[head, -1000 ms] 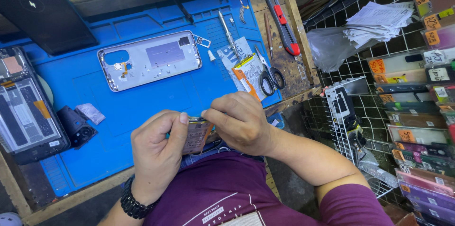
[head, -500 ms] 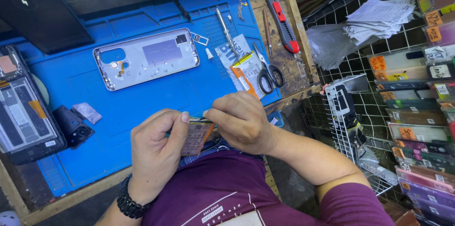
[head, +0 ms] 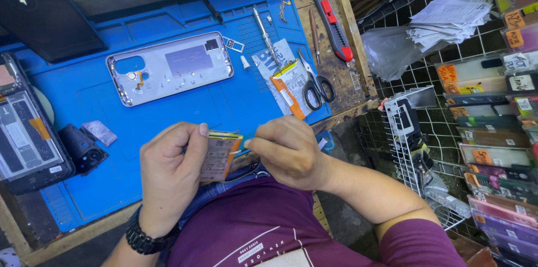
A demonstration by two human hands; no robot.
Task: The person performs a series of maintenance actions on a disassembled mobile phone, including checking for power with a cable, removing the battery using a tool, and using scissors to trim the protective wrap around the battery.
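Left hand [head: 171,169] clamps battery [head: 219,156] over lap, just off blue mat [head: 168,104] edge. Right hand [head: 286,149] fingertips pinched together at battery's right edge, on what I cannot tell. On mat: phone frame [head: 171,68], scissors [head: 315,85], tweezers [head: 266,34]. Open phone [head: 25,129] left.

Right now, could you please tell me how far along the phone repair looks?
Done: the rear housing lies stripped on the blue mat. In hand: left hand holds the battery while right hand picks at its edge. Left: battery isn't in the housing.
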